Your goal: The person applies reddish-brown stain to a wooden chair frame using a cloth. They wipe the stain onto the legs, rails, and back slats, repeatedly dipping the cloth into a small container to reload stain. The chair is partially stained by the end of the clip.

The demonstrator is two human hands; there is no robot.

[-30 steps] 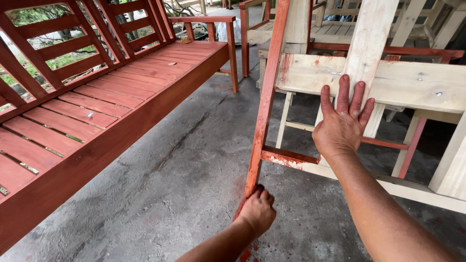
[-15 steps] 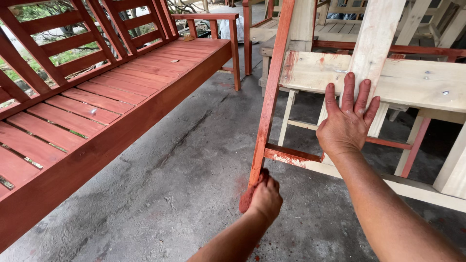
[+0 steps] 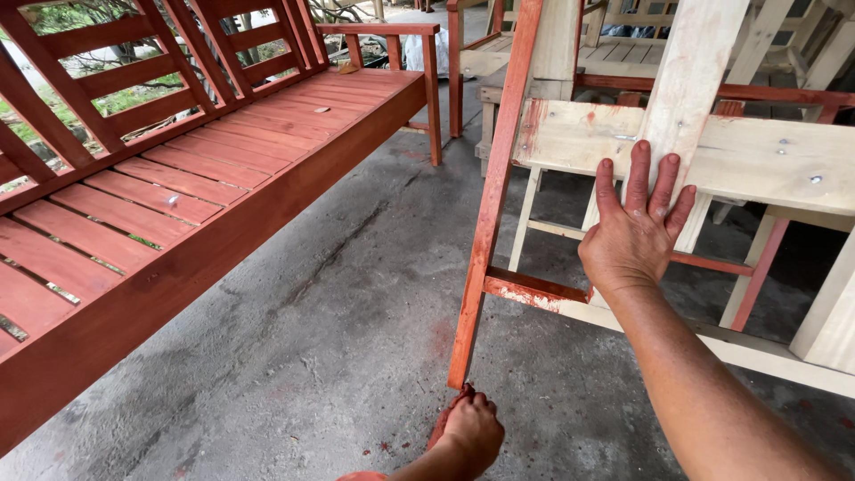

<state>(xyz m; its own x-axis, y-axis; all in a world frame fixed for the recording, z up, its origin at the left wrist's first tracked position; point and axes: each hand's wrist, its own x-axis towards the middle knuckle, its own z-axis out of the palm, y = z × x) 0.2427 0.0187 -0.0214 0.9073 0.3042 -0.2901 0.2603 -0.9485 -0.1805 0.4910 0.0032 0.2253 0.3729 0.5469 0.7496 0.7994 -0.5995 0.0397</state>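
Observation:
My right hand [image 3: 634, 233] lies flat with fingers spread against a pale unpainted plank [image 3: 766, 153] of a tilted wooden chair frame and grips nothing. The frame's long leg [image 3: 489, 227] is stained red, and so is part of its lower rail [image 3: 533, 289]. My left hand [image 3: 474, 433] is down by the concrete floor, just under the foot of that red leg. It is closed around what looks like a red-stained cloth [image 3: 443, 429], most of it hidden in the fist.
A long red-stained slatted bench [image 3: 178, 209] fills the left side, its armrest [image 3: 378, 29] at the back. More bare and partly stained wooden furniture [image 3: 623, 53] stands behind the frame. Red drips mark the grey concrete floor [image 3: 338, 338].
My left hand has slid down from the lower end of the red leg to just below its foot. My right hand stays pressed on the plank.

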